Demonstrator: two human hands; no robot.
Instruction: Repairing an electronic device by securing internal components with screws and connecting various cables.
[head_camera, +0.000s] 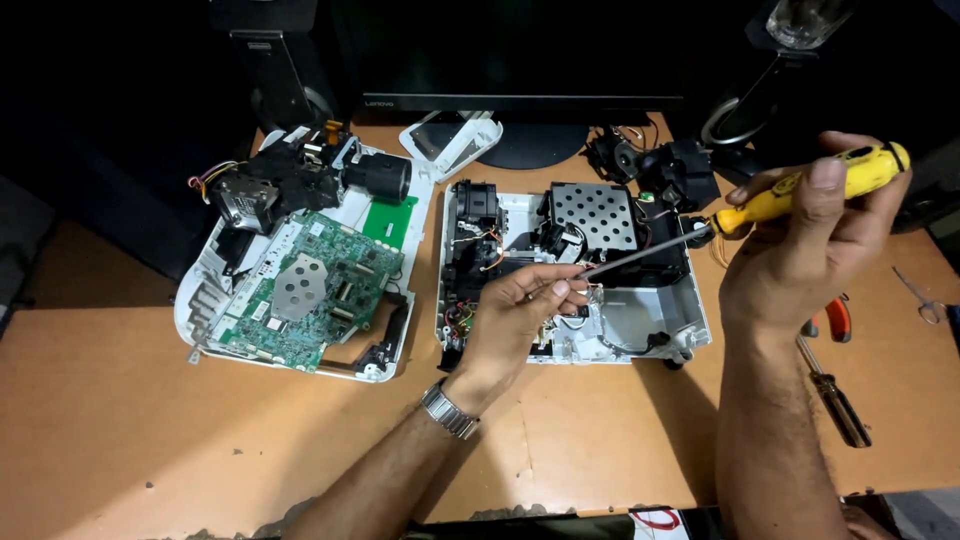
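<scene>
Two opened white shells lie on the counter (120, 430): the left tray (200, 300) carries a green circuit board (310, 290), and the right chassis (660, 325) sits under both hands. Left hand (515, 320) hovers over the chassis, wrist bent down, fingers (560, 290) pinching the metal shaft of the yellow screwdriver (790, 200) near its tip. Right hand (800, 250) is raised, clenched around the handle. A slip could, I judge, drive the tip into the thin wires (480, 262) or jab the guiding fingers.

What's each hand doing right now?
Left hand: closed, pinching the screwdriver shaft near its tip.
Right hand: closed on the yellow screwdriver handle.
</scene>
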